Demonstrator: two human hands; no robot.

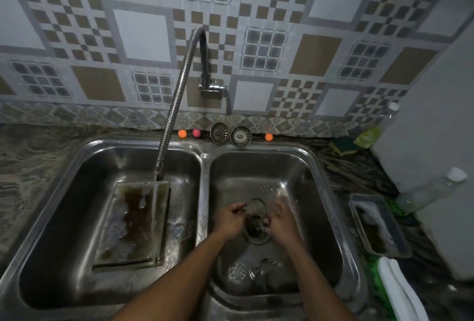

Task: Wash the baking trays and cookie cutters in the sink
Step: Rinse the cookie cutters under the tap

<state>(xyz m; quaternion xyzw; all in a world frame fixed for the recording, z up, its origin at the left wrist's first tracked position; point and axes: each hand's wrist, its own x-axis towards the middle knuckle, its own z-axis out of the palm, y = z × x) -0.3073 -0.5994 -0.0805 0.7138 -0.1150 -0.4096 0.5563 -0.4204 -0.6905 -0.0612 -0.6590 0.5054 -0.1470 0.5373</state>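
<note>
In the right sink basin [318, 192], my left hand [230, 219] and my right hand [280, 219] both hold a round metal cookie cutter [254, 207] over the drain [256, 233]. More cookie cutters [256, 270] lie on the basin floor nearer to me. A dirty flat baking tray [133, 220] lies in the left basin [64, 218], and water from the flexible tap hose [177, 105] runs onto it. Another cutter [180, 229] lies right of that tray. A second soapy baking tray [379, 225] sits on the counter at the right.
Two sink strainers [230, 135] and small coloured balls [182, 133] line the back ledge. A green sponge [343, 146], a soap bottle [369, 135], a clear plastic bottle [431, 192] and a white appliance [436, 128] stand at the right. A white-and-green item [400, 292] lies near the front right.
</note>
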